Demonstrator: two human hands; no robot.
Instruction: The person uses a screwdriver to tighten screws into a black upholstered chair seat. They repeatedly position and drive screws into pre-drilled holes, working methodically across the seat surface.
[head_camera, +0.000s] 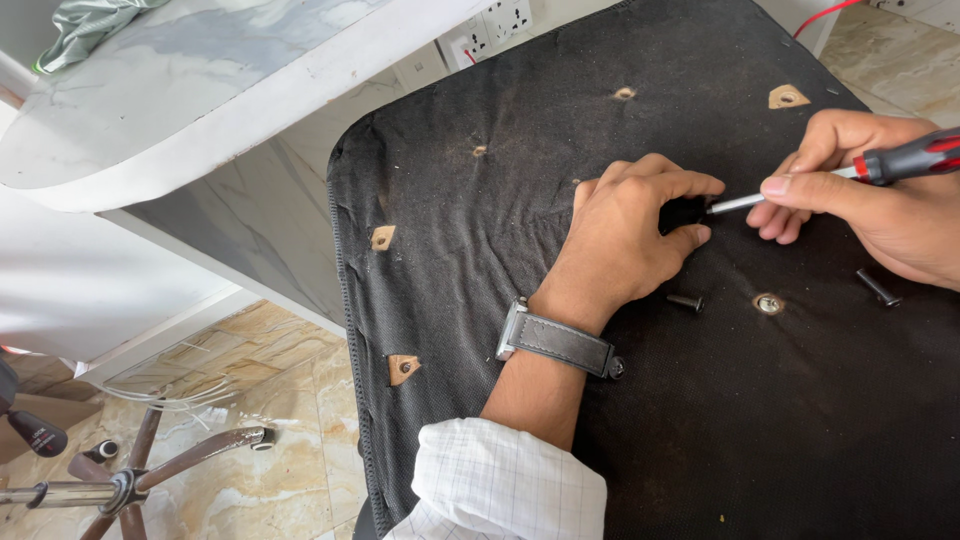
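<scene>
On the black seat underside (700, 420) lie two loose black bolts (686, 300), one (878, 288) farther right. Two hands are there, left hand (625, 235) and right hand (880, 195), with one screwdriver (880, 165). One wristwatch (555, 340) is seen.

Home or office room — marble-topped desk (150, 90), wall sockets (490, 28), tiled floor (270, 370), chair base (130, 480)

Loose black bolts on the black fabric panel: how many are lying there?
2: one short black bolt just below the left hand, one longer black bolt under the right hand. More may be hidden beneath the hands.
</scene>
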